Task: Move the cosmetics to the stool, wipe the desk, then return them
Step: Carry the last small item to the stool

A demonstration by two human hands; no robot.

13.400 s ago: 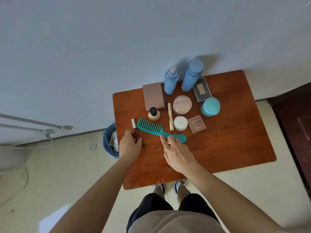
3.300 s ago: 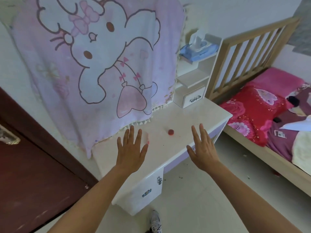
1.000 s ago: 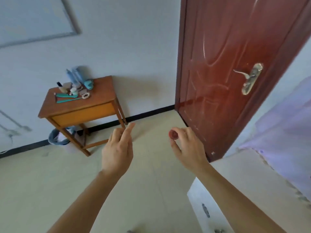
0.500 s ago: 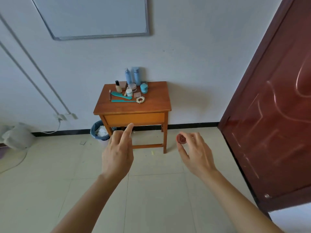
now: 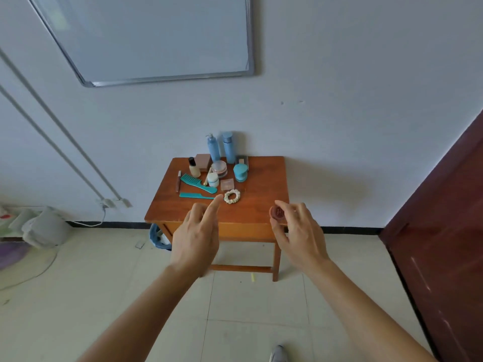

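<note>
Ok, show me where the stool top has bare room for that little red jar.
The stool's right half is bare, from the scrunchie and teal jar to the right edge. A strip along the front edge, in front of the combs, is free too. Back left is crowded with bottles.

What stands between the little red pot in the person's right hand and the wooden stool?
Nothing visible. The right hand pinches the red pot, and only open floor lies before the stool. Its right side is bare wood; the cosmetics crowd its back left.
</note>
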